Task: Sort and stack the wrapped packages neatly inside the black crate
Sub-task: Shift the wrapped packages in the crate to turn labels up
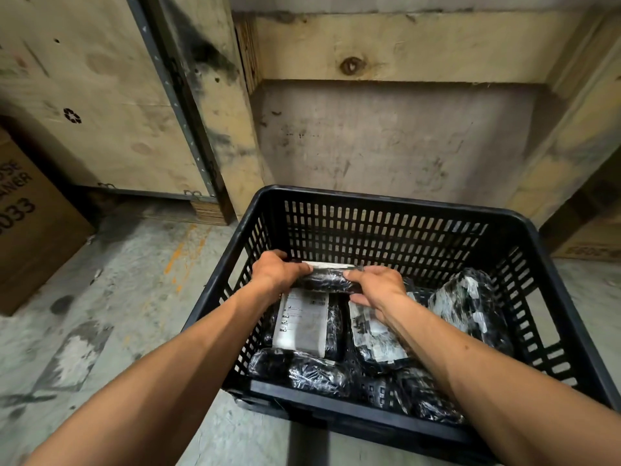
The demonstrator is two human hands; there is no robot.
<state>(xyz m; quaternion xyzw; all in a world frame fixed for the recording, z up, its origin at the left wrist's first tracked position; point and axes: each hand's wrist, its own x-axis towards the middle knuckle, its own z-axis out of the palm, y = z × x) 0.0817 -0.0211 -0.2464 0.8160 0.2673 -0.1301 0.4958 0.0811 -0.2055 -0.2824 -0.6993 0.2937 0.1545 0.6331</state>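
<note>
A black slatted crate (386, 227) stands on the concrete floor in front of me. Several packages in shiny black wrap lie inside it. My left hand (279, 274) and my right hand (376, 287) both grip one black wrapped package (327, 280), held on its edge near the crate's far left, one hand at each end. Below it lies a package with a large white label (302, 321). Another labelled package (376, 338) sits partly under my right wrist. A bulky package (470, 304) leans against the right wall. More packages (302, 368) lie along the near wall.
A brown cardboard box (30, 223) with printed letters stands at the left. Wooden shipping crates (100, 95) and a wall rise close behind the black crate. Bare concrete floor (127, 297) lies to the left of the crate.
</note>
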